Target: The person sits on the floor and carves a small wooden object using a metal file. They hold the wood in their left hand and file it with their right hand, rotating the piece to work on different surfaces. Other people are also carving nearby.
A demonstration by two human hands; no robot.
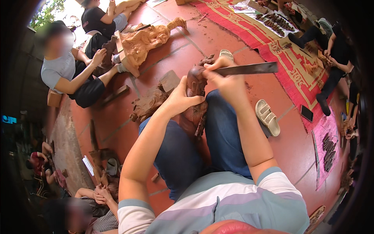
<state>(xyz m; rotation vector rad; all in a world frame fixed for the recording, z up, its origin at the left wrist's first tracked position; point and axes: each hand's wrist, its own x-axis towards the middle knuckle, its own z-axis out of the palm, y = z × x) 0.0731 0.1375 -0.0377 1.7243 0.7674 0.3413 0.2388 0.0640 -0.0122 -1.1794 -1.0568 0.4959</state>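
A dark brown wood carving (196, 81) stands between my knees, with a rounded, smooth upper part and rough, detailed lower parts. My left hand (182, 97) is closed around its left side, fingers on the wood and thumb across the front. At the carving's top right, my right hand (224, 78) grips a long flat dark tool (251, 69) with a straight blade-like end pointing right. Motion smears this hand a little. Whether the tool is a file or a scraper I cannot tell. Its other end, by the carving, is hidden by my fingers.
A rough brown wood piece (150, 102) lies left of the carving. Beyond it is a pale orange carved figure (146, 43), near a seated person (64, 64). At right are a sandal (267, 117), a phone (307, 113), a red patterned mat (286, 74) and dark tools (329, 152) on pink cloth.
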